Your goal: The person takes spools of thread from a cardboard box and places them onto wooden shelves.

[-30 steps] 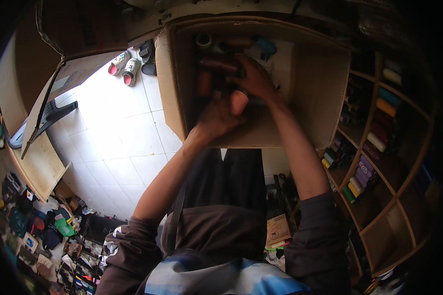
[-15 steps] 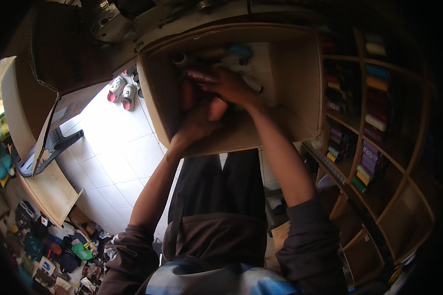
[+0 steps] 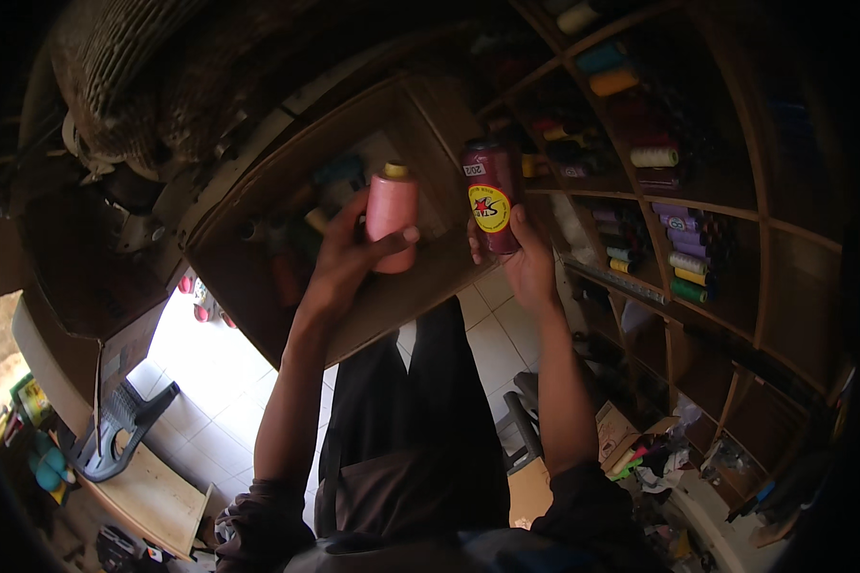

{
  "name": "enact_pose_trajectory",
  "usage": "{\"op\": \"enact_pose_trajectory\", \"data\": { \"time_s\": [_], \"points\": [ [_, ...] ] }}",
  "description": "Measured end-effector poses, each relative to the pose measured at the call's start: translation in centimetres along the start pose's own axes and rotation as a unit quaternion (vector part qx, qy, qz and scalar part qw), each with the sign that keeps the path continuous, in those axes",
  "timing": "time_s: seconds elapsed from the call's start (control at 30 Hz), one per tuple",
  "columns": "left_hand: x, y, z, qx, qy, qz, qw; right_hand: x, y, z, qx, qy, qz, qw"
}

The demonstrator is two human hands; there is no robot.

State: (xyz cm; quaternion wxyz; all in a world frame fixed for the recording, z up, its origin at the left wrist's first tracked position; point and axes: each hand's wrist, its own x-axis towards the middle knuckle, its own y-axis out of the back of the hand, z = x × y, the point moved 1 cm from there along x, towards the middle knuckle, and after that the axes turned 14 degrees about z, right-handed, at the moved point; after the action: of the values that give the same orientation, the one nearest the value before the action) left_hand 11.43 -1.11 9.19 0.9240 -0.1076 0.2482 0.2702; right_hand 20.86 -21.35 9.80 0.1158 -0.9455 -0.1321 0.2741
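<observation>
While left fingers (image 3: 392,239) wrap a pink thread cone (image 3: 392,215), right fingers (image 3: 519,222) clasp a maroon spool (image 3: 490,196).

A pink thread spool (image 3: 392,218) stood upright just left of frame centre, its yellowish core tip showing on top. Just to its right, apart from it, a dark maroon spool (image 3: 491,198) stood upright too, with a round yellow label facing the camera.
</observation>
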Motion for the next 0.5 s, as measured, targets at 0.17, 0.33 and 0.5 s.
{"op": "enact_pose_trajectory", "data": {
  "time_s": [0.17,0.33,0.5],
  "points": [
    [1.2,-6.8,5.5,-0.035,-0.062,-0.093,0.993,-1.1,4.5,-5.6,-0.048,0.210,0.168,0.962],
    [2.3,-15.0,10.5,-0.043,-0.148,-0.186,0.970,-1.3,9.7,-10.1,0.115,0.320,0.227,0.913],
    [2.9,-24.0,12.9,-0.042,-0.177,-0.260,0.948,-0.5,13.6,-15.4,0.267,0.349,0.121,0.890]
  ]
}}
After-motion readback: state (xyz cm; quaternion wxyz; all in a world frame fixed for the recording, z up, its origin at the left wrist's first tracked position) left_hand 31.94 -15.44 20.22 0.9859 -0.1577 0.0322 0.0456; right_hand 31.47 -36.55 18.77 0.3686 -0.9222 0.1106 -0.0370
